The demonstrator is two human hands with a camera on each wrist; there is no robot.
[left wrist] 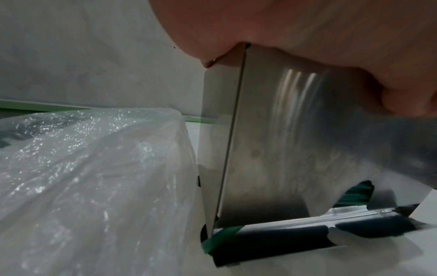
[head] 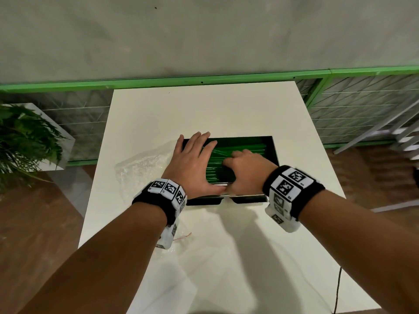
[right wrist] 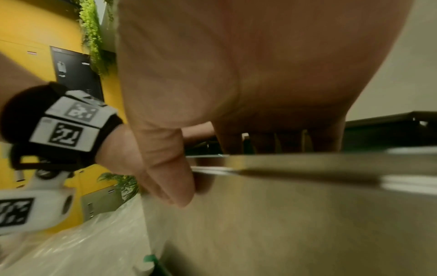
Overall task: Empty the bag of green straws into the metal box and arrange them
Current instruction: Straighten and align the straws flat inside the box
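Observation:
A shiny metal box [head: 275, 152] sits mid-table, filled with green straws [head: 249, 147] lying lengthwise left to right. My left hand [head: 195, 159] lies flat over the box's left end, fingers straight and its thumb by the front rim. My right hand [head: 244, 168] reaches in from the front, its fingers pointing down onto the straws, fingertips hidden. In the right wrist view its thumb [right wrist: 170, 168] rests outside the box wall [right wrist: 283, 214]. The empty clear bag [head: 145, 164] lies crumpled left of the box, right against its wall [left wrist: 272, 149]. One straw end [left wrist: 220, 235] pokes out at the box's lower corner.
The white table [head: 204, 109] has bare surface behind and in front of the box. A thin red tie [head: 184, 236] lies near my left wrist. A plant [head: 22, 137] stands off the left side, a green rail [head: 158, 81] runs behind, and a black cable [head: 337, 291] hangs front right.

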